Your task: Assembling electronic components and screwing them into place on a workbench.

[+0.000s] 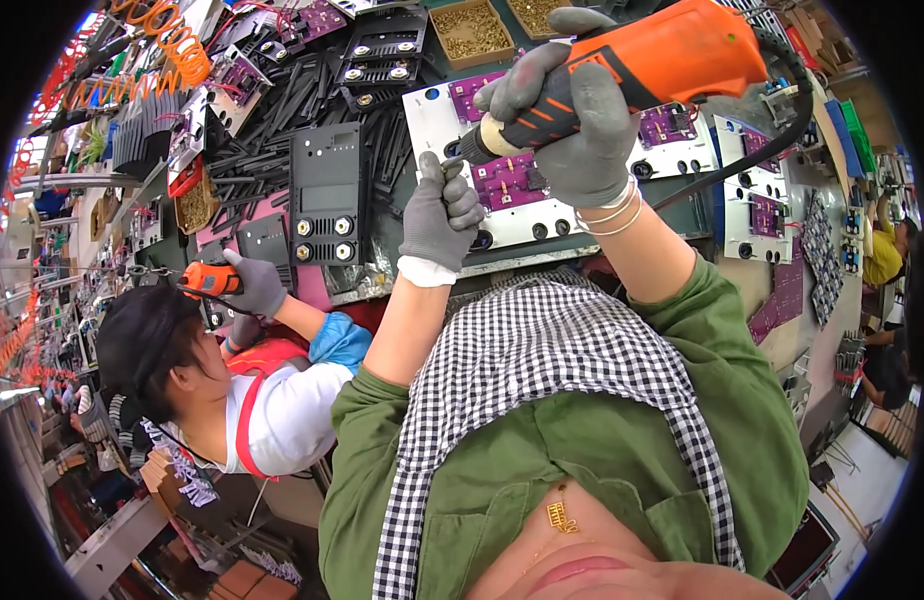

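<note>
My right hand (592,130), in a grey glove, is wrapped round an orange and black electric screwdriver (682,50) that lies slantwise above the bench, its nose toward the lower left. Just by that nose is my left hand (442,215), also gloved, with its fingers curled in and the thumb pressed against them. What it pinches, if anything, is too small to make out. Beneath the tool lies a white panel (432,115) carrying purple circuit boards (510,185). The driver's tip is hidden around my left fingers.
Left of my hands lie a dark panel with round terminals (327,180) and a heap of black strips (272,125). Trays of small brass-coloured screws (472,35) stand behind. A black cable (752,155) loops at right. A co-worker's gloved hand (254,285) holds another orange driver (210,279).
</note>
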The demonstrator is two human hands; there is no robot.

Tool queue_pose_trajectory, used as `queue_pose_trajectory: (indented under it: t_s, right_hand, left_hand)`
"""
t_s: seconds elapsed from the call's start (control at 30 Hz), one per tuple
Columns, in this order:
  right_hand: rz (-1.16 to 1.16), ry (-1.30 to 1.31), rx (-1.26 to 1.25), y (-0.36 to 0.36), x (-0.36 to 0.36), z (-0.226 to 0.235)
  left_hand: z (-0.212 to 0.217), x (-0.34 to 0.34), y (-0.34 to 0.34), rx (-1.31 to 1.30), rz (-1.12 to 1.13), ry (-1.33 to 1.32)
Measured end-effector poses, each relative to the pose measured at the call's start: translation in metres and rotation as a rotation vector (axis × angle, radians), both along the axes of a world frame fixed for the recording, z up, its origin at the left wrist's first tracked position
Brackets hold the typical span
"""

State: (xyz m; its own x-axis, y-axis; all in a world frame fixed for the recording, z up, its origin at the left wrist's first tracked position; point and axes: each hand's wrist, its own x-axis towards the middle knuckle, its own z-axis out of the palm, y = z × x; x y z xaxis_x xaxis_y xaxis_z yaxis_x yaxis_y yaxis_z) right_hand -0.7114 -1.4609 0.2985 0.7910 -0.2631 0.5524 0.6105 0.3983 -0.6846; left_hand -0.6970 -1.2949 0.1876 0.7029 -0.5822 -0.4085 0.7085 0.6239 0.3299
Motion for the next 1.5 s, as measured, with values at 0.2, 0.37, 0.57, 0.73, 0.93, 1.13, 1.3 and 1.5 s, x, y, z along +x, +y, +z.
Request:
queue_pose_trajectory:
  t_s: [0.2,0.37,0.57,0.73,0.93,1.13,1.3,1.5]
  right_hand:
    - [-0.136,0.056,-0.024,0.005,0.001,0.002]
    - [-0.154,0.083,0.058,0.004,0.009,-0.009]
    - [-0.195,0.371,-0.103,0.004,0.024,-0.041]
    - [-0.199,0.410,-0.165,-0.002,0.036,-0.066]
    - [-0.196,0.415,-0.129,0.001,0.040,-0.074]
    - [-0.187,0.358,-0.063,0.008,0.043,-0.079]
    - [-0.136,0.399,-0.095,0.012,0.037,-0.092]
    - [0.015,0.381,-0.563,0.013,0.038,-0.101]
  left_hand:
    - [0.004,0.001,-0.004,-0.089,0.040,0.008]
    - [-0.014,0.002,0.004,0.202,0.074,-0.250]
    - [-0.054,-0.013,0.013,1.904,-0.617,-1.363]
    - [-0.075,-0.006,0.003,1.897,-0.663,-1.579]
    - [-0.079,-0.006,0.009,1.821,-0.634,-1.629]
    - [-0.085,-0.012,0.006,1.862,-0.567,-1.572]
    - [-0.087,-0.014,0.007,1.858,-0.545,-1.547]
    - [-0.088,-0.011,0.006,1.829,-0.562,-1.550]
